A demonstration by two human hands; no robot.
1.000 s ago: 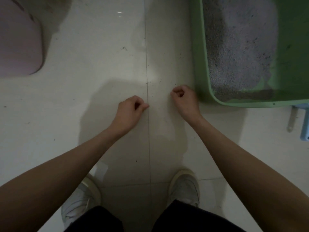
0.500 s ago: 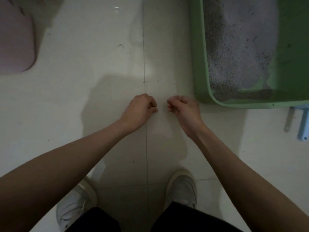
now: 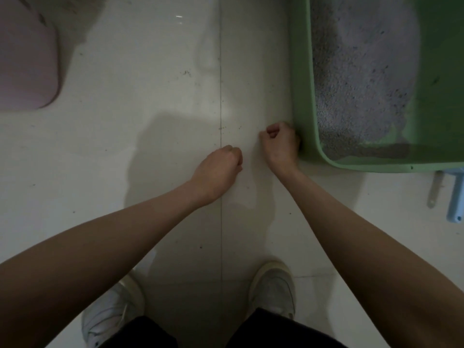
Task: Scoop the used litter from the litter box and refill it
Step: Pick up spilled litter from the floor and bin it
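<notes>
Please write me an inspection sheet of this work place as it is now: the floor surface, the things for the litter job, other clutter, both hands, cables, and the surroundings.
Surface: pale tiled floor, glossy, with small dark specks scattered near the grout line.
Job's things: green litter box at upper right, holding grey litter heaped to its left side, part of the bottom bare. Blue handle and a grey handle lie below the box; their heads are hidden.
Clutter: pink object at upper left, cut off by the frame.
Grippers: left hand curled, low over the floor; right hand curled, beside the box corner. Whether they pinch anything cannot be told.
Cables: nothing seen.
Surroundings: white shoes, dark trousers; dim light.
</notes>
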